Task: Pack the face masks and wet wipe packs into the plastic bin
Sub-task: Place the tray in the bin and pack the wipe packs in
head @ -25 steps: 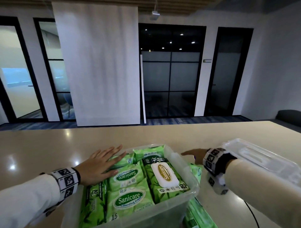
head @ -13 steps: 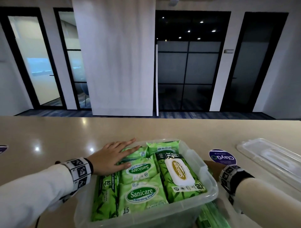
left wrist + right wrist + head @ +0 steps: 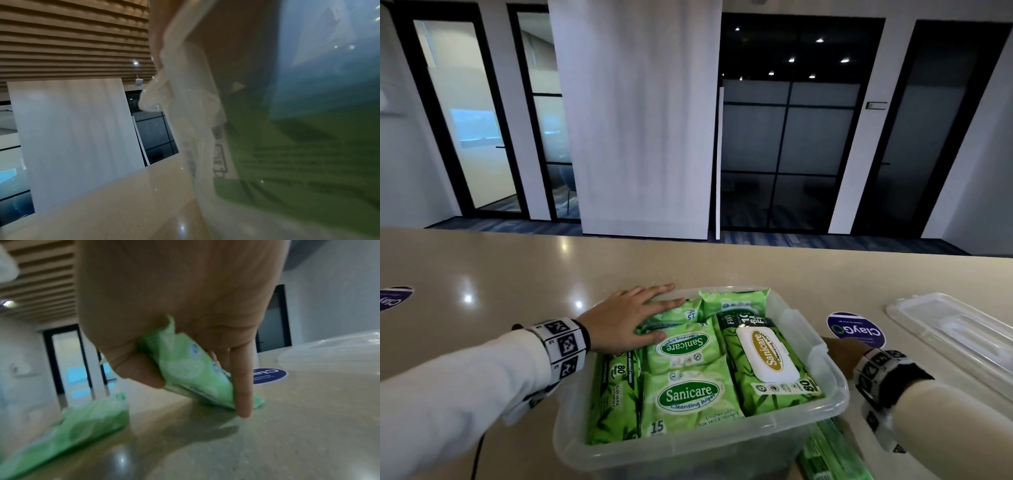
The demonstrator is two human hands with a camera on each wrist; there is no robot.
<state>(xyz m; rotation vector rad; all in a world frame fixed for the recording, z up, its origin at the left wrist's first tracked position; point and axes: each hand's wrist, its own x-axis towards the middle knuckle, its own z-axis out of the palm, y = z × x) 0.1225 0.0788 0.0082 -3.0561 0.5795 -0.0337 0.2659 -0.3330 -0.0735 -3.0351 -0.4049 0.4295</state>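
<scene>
The clear plastic bin is sitting nearly full of Sanicare wet wipe packs; left hand is lying flat on them, right hand pinching another small wipe pack off the desk, one more loose pack waiting

Beige countertop; round blue sticker right of centre, second blue sticker far left edge; glass-partitioned rooms behind.

Front small pack: "Sanicare Cleansing Wipes", "15", "Enriched with Aloe Vera & Vitamin E"
Flip-lid pack: "Sanicare" on the lid, "80" at the corner
Left upright pack: "80", "Aloe Vera"
Round sticker: "ClayGo", seen upside down
</scene>
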